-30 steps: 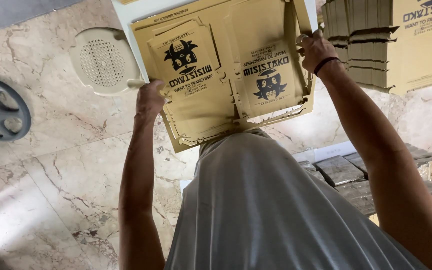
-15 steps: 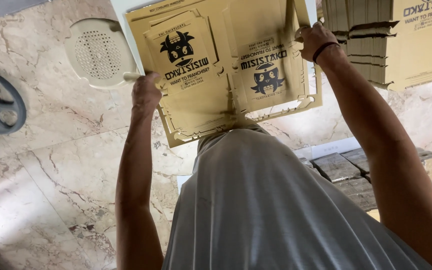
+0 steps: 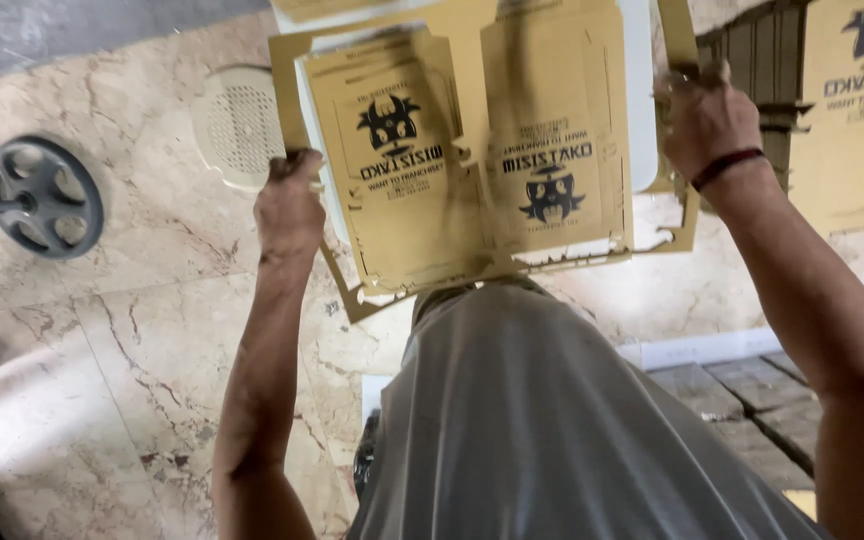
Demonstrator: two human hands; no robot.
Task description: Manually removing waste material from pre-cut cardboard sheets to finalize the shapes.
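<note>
Centrally, a flat yellow die-cut cardboard sheet, printed with two black emblems, is held out in front of my chest above the marble floor. My left hand has its fingers clamped on the sheet's left edge; my right hand, a dark band at the wrist, grips the right edge. Beyond the sheet: a pale round perforated cover, a grey wheel, and stacked cardboard at right.
</note>
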